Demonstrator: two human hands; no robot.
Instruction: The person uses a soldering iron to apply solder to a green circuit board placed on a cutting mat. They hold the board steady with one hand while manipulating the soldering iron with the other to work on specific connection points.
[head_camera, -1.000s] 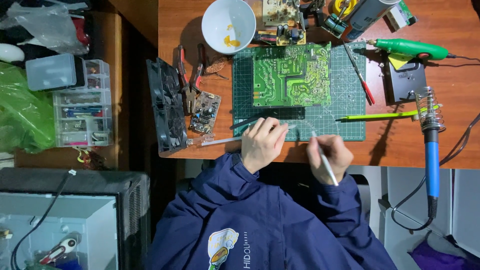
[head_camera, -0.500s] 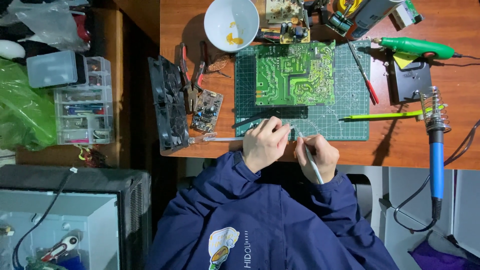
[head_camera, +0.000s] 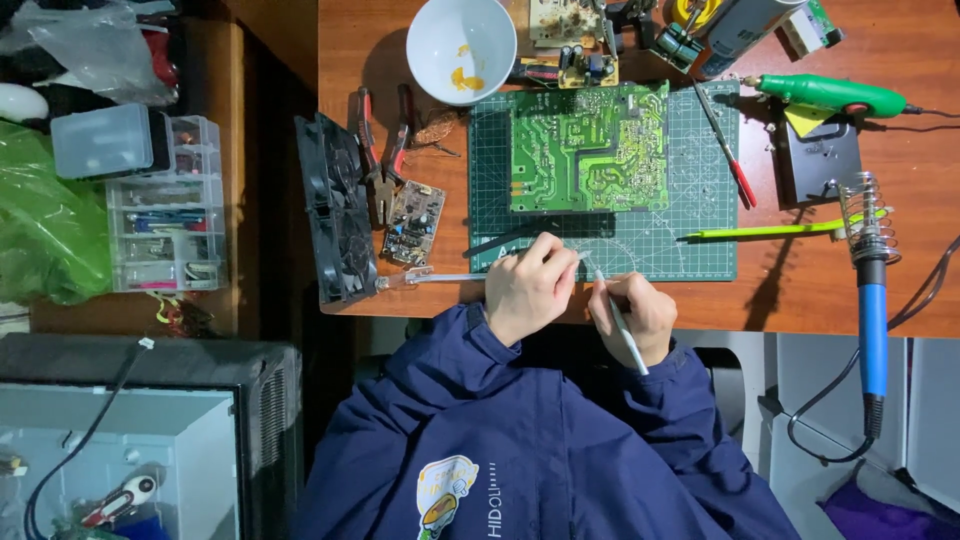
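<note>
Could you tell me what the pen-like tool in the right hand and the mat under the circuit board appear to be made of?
The pen-like tool in the right hand looks like metal: a thin, pale grey shaft with a slight sheen, though painted plastic is possible. The cutting mat looks like matte green rubbery plastic, printed with a fine pale grid.

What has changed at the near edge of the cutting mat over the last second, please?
The right hand has moved in toward the left hand, bringing the tip of its thin white tool onto the green cutting mat beside the left fingers. The left hand has barely shifted. The circuit board, white bowl and soldering iron stayed put.
</note>
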